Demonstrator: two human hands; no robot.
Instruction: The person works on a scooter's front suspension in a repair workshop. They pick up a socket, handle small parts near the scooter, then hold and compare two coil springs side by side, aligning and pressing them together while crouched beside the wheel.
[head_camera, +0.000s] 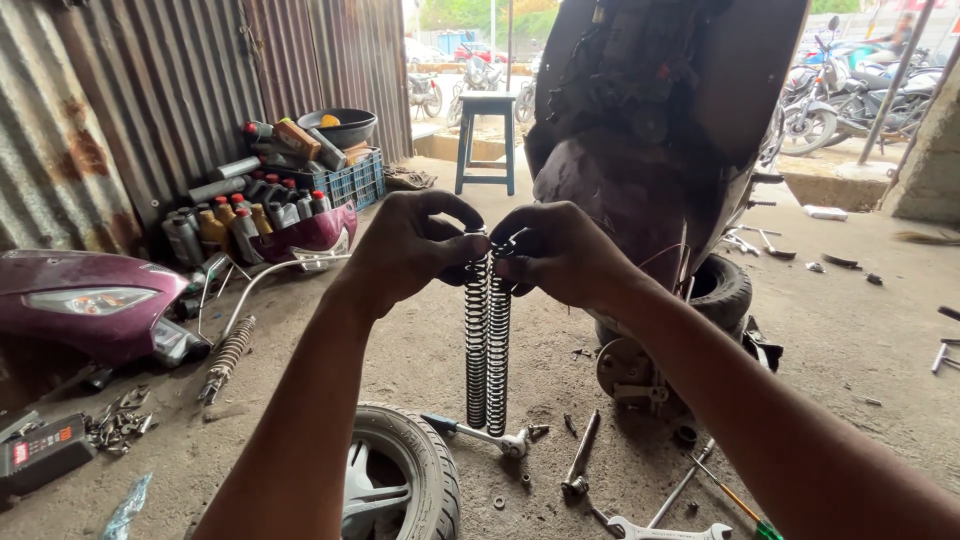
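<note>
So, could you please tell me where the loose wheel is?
The loose wheel lies on the ground at bottom centre, below the two springs, beside a ratchet wrench.

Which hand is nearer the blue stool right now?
Right. The right hand sits almost directly below the blue stool, gripping the springs; the left hand is lower and further left.
</note>
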